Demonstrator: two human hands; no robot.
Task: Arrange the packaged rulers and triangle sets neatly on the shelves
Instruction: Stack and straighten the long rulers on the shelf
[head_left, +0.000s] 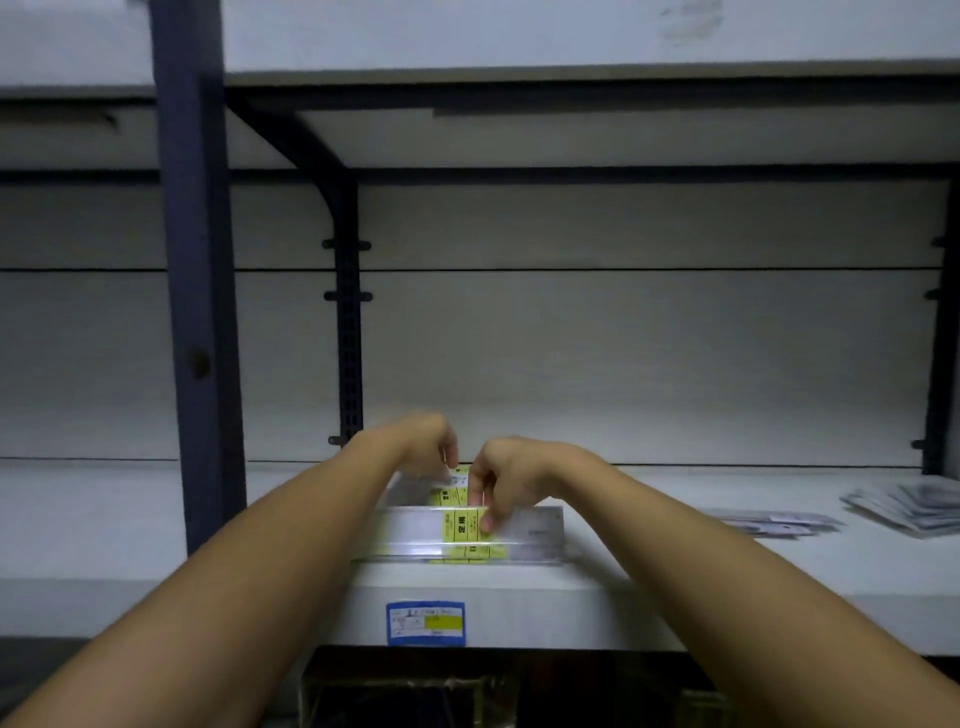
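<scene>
Head view, dim light, some blur at the hands. Both forearms reach forward to the middle shelf (727, 577), where a stack of packaged rulers (524, 525) in clear sleeves with yellow labels lies flat near the front edge, just above a blue-and-yellow price tag (425, 622) on the shelf lip. Right hand (506, 480): fingers curled downward, fingertips pinching the top ruler package at its yellow label. Left hand (423, 441): fingers bent down onto the rear left part of the same stack; it appears to grip or steady the far packages, though blur hides exactly which package the fingertips meet. The stack's front edges run roughly parallel to the shelf edge, but the upper packages sit stepped back from the lower ones, so squaring looks unfinished. Further right on the same shelf lie two loose heaps of flat clear packets (779, 521), one nearer the middle and one near the right frame edge (914, 506); they look fanned and untidy, possibly the triangle sets, contents too blurred to confirm. Judgement: task partly done. Ruler stack is placed and being aligned; the right-hand heaps probably need straightening. The upper shelf (571, 73) shows no stock from this angle.
</scene>
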